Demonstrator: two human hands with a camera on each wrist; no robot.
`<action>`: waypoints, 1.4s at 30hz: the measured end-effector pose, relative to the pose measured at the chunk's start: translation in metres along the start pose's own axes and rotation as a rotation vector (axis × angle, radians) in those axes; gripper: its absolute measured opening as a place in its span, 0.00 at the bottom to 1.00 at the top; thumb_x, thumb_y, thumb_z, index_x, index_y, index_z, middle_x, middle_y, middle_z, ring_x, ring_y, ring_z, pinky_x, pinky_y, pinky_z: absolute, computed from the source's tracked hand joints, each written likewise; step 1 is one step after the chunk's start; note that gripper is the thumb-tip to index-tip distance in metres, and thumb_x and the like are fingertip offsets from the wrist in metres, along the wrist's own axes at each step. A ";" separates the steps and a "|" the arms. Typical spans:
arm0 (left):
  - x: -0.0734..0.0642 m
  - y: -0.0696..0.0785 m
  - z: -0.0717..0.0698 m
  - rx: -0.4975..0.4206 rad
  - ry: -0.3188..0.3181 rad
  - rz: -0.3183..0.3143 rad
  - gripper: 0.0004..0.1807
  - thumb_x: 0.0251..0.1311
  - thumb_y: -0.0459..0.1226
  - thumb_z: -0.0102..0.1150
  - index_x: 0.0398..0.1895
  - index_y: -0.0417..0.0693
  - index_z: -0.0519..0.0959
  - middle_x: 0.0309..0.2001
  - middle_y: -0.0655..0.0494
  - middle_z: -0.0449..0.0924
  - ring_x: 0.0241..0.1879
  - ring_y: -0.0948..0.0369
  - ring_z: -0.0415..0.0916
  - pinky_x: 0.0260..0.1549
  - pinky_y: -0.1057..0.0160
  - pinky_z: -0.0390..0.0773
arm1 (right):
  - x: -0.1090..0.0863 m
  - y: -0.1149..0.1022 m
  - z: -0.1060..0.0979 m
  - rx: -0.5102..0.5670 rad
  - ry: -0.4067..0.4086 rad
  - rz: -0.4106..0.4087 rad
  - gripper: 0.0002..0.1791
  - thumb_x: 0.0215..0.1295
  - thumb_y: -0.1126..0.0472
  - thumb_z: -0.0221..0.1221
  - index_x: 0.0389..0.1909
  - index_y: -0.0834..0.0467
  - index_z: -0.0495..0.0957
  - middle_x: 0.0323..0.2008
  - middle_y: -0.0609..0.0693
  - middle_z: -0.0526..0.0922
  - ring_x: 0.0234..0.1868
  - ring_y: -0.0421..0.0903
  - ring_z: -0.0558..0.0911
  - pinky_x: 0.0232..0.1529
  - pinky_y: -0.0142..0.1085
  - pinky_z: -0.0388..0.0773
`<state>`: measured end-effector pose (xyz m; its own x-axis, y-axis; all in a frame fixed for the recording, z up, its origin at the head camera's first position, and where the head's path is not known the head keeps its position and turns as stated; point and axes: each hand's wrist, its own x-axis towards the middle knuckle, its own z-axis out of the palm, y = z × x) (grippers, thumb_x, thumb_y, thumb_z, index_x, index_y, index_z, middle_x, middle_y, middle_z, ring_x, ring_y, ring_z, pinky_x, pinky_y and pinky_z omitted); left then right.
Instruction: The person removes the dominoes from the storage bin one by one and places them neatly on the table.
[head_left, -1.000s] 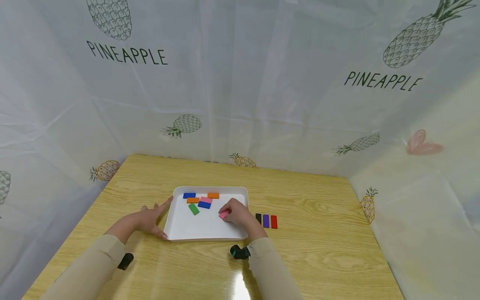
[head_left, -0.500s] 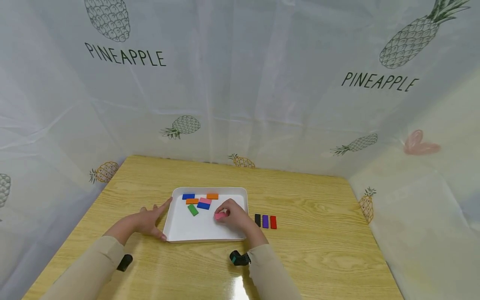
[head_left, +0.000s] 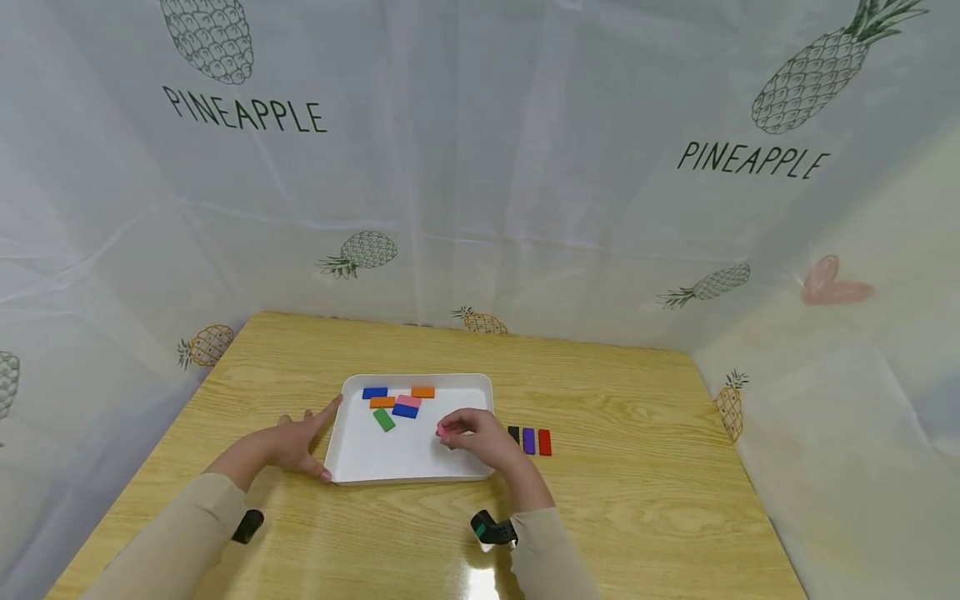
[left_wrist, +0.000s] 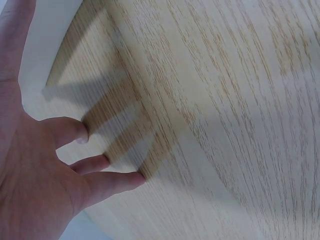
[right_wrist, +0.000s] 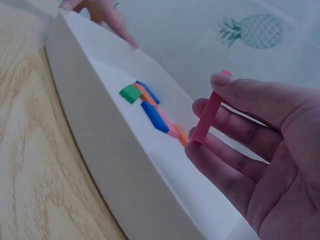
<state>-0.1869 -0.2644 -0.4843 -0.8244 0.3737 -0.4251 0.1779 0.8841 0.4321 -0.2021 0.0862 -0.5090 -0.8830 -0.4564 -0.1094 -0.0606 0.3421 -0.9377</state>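
My right hand [head_left: 480, 440] pinches a flat pink domino block [right_wrist: 207, 117] between thumb and fingertips, over the right part of the white tray [head_left: 375, 462]. In the right wrist view the block stands on edge in the grip. My left hand [head_left: 288, 446] is spread at the tray's left side, with the thumb at the front left corner and a finger along the side. Toward the back of the tray lie a green block [head_left: 384, 419], a blue block [head_left: 406, 412] against a pink block [head_left: 408, 401], another blue block [head_left: 375, 392] and two orange blocks [head_left: 423, 392].
Right of the tray, a black block [head_left: 513, 434], a purple block [head_left: 528, 441] and a red block [head_left: 545, 442] stand in a row on the wooden table [head_left: 637, 467]. A pineapple-print curtain [head_left: 525, 208] hangs round the table. Black wrist gear [head_left: 492, 528] sits below the right hand.
My right hand first shifted a little left with the pink block, then back right, turning so that less of the block shows. The left hand keeps its place at the tray.
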 end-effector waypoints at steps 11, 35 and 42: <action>-0.002 0.003 -0.002 -0.006 0.000 0.017 0.72 0.41 0.56 0.76 0.77 0.43 0.33 0.64 0.11 0.46 0.57 0.15 0.45 0.52 0.23 0.53 | -0.020 -0.013 -0.015 0.232 0.029 0.019 0.17 0.69 0.65 0.58 0.55 0.71 0.76 0.45 0.63 0.83 0.43 0.56 0.83 0.43 0.39 0.82; 0.001 -0.001 0.001 -0.018 -0.014 0.010 0.73 0.41 0.57 0.75 0.77 0.46 0.31 0.64 0.11 0.42 0.58 0.13 0.39 0.52 0.21 0.50 | -0.057 0.011 -0.057 0.183 0.214 0.034 0.17 0.75 0.70 0.46 0.58 0.73 0.72 0.47 0.65 0.80 0.43 0.49 0.82 0.47 0.47 0.79; 0.002 -0.003 0.002 -0.025 -0.009 0.011 0.73 0.42 0.57 0.75 0.77 0.47 0.30 0.64 0.11 0.42 0.58 0.12 0.38 0.52 0.21 0.50 | -0.071 0.022 -0.069 0.194 0.163 0.005 0.20 0.71 0.75 0.47 0.62 0.74 0.68 0.49 0.71 0.75 0.48 0.58 0.81 0.48 0.43 0.80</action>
<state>-0.1880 -0.2652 -0.4882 -0.8177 0.3858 -0.4273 0.1731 0.8726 0.4567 -0.1730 0.1823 -0.4988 -0.9473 -0.3115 -0.0749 0.0208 0.1733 -0.9847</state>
